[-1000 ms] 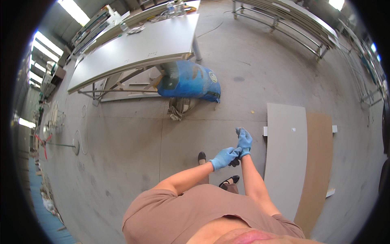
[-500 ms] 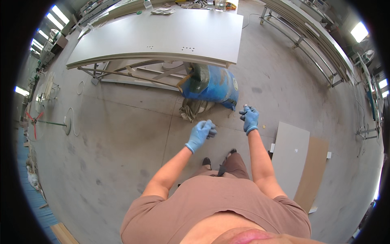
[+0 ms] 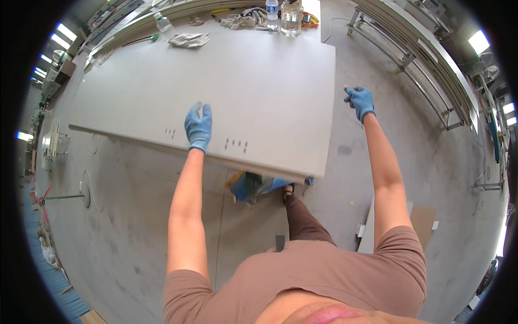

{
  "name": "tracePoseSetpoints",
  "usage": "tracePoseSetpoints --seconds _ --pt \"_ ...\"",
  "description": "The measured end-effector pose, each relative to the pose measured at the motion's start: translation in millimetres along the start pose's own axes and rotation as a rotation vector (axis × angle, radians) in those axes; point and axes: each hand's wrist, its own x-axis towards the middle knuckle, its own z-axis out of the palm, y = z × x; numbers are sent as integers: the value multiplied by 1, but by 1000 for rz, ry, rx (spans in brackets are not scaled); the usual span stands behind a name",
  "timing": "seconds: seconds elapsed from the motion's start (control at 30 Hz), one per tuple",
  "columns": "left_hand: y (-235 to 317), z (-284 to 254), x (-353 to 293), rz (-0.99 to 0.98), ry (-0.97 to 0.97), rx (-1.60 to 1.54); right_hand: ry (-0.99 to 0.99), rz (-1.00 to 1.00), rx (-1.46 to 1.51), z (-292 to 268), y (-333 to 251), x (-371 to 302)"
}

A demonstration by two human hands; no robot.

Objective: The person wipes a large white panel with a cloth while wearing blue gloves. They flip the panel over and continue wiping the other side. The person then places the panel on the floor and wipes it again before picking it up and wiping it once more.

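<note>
A large pale grey panel (image 3: 259,81) lies on a stand in front of me, with small groups of dark holes near its front edge. My left hand (image 3: 198,127), in a blue glove, is over that front edge with thumb and fingers apart, holding nothing. Whether it touches the surface I cannot tell. Off the panel's right edge, above the floor, my right hand (image 3: 360,101) is gloved too. Its fingers are curled together, with a small pale tip at their end; what they hold, if anything, is not clear.
Grey work gloves (image 3: 189,40), a glass jar (image 3: 291,20), a water bottle (image 3: 272,9) and another bottle (image 3: 162,22) stand or lie beyond. A blue drum (image 3: 249,186) shows under the panel. Boards (image 3: 423,224) lie at right; a long rack (image 3: 415,59) stands farther right.
I have stepped forward, so the panel is nearer and covers most of the blue drum. My left hand has moved forward over its edge and opened; my right hand has swung forward and right.
</note>
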Motion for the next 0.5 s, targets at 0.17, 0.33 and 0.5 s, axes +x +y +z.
tracePoseSetpoints --seconds 0.17,0.33,0.5 --pt "-5 101 104 -113 -1 646 54 -20 -220 69 -54 248" --pt "-7 118 91 -135 -54 720 90 11 -410 134 -82 420" --pt "-3 110 85 -77 -65 695 79 -175 -889 181 -96 538"
